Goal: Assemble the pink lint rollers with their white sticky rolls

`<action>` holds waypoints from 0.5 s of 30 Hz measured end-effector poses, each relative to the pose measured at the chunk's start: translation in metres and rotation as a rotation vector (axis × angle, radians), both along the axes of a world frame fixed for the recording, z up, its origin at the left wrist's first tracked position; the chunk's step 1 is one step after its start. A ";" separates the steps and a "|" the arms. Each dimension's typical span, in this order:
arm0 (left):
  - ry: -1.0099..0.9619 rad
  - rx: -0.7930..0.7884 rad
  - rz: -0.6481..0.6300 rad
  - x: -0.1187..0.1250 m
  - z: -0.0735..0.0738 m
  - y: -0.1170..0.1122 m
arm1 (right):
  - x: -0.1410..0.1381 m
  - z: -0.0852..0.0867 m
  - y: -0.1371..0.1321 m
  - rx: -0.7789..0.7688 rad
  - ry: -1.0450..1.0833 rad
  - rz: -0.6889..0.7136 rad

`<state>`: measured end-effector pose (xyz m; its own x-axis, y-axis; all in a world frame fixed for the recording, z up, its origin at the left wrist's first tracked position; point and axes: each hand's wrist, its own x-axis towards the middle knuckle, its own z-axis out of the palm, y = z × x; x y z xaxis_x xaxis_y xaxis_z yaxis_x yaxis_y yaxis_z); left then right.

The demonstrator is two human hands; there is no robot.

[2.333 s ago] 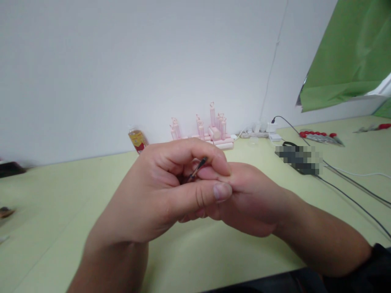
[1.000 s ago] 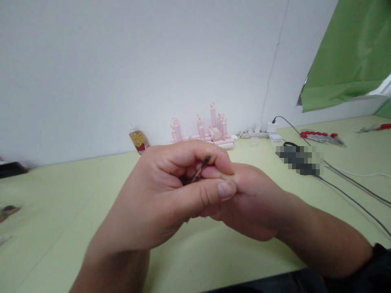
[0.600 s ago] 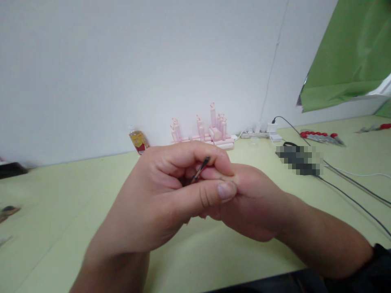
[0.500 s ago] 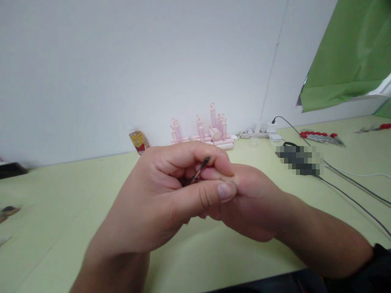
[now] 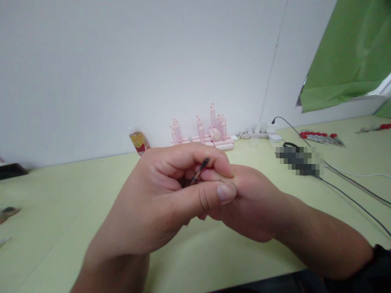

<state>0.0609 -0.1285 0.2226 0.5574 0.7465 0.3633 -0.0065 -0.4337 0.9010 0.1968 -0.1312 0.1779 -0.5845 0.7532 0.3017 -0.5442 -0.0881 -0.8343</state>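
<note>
My left hand (image 5: 159,199) and my right hand (image 5: 247,199) are pressed together above the table. The left thumb and forefinger close in a pinch against the base of the right thumb. Most of my right fingers are hidden behind the left hand, but they look curled inward. A thin stick-like thing with a dark, flattened tip (image 5: 203,165) pokes up slantwise from the hollow between the hands. Its lower end is out of sight, so I cannot tell which hand grips it.
Against the wall stand a bottle with a yellow and red label (image 5: 139,141), pink cylinders with looped tops (image 5: 213,118) and a power strip (image 5: 258,133). Red-ended tools (image 5: 320,137) and a cable (image 5: 354,205) lie at the right. A pale green table (image 5: 73,203) spreads underneath.
Both hands keep almost the same pose. The dark-tipped thing shifts very slightly between them.
</note>
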 end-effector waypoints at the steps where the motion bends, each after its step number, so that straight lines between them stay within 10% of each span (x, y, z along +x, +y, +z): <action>1: 0.006 0.007 0.004 0.000 0.000 0.000 | 0.000 0.000 0.000 0.004 -0.002 0.000; 15: -0.008 -0.025 -0.016 0.001 0.001 -0.001 | 0.003 -0.006 0.002 0.043 0.006 0.004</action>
